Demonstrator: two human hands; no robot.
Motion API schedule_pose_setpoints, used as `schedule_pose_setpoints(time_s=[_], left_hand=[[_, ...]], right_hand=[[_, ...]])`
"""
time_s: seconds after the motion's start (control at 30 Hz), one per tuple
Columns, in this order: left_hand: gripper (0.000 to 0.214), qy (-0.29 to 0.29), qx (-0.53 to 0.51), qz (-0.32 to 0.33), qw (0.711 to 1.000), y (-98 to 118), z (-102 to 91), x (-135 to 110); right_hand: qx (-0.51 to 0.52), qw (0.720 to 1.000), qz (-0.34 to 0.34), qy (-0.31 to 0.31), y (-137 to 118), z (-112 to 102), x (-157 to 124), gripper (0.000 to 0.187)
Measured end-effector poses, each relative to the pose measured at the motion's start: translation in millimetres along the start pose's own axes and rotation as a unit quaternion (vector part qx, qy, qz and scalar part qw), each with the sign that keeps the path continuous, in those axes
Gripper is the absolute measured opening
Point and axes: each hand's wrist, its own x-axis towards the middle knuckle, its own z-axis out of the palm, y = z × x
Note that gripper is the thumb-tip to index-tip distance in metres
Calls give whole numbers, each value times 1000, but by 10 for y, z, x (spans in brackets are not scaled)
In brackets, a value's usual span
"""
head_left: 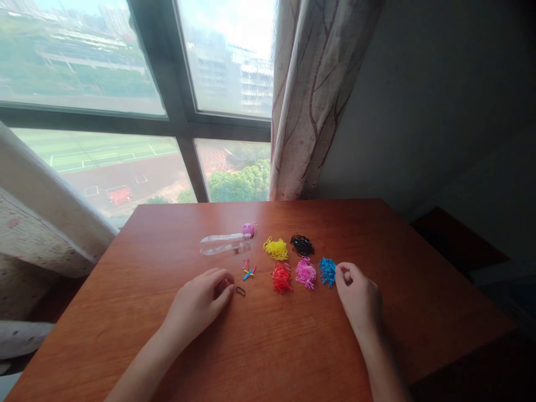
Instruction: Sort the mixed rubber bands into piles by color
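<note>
My left hand (204, 294) rests on the table, fingers loosely curled, with a small gap between thumb and fingertips. Just beyond its thumb lies one dark elongated loop (240, 291). My right hand (359, 294) is closed in a pinch at the right edge of a pile of small blue loops (327, 271); what its fingertips hold is hidden. Beside the blue pile are piles of pink loops (306, 273), red loops (282, 277), yellow loops (275, 248) and black loops (302, 244). A few mixed coloured pieces (248, 272) lie beyond my left hand.
A clear plastic tube-like container (224, 244) lies behind the mixed pieces, with a pink-purple object (248, 228) at its right end. The brown wooden table (285, 346) reaches the window (178, 120). A patterned curtain (310, 100) hangs behind the table.
</note>
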Motion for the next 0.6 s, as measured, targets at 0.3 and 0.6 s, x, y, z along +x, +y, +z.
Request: schedule_pose_setpoints(time_s=[0.3,0.6], left_hand=[[19,-8,7,-1,1000,-11,7,4],[19,-5,6,4,1000,-12,12,7]], right_hand=[[-10,1000,2,-5,-29,-22,-15,24],[7,1000,-17,26,-32,-59,-13,30]])
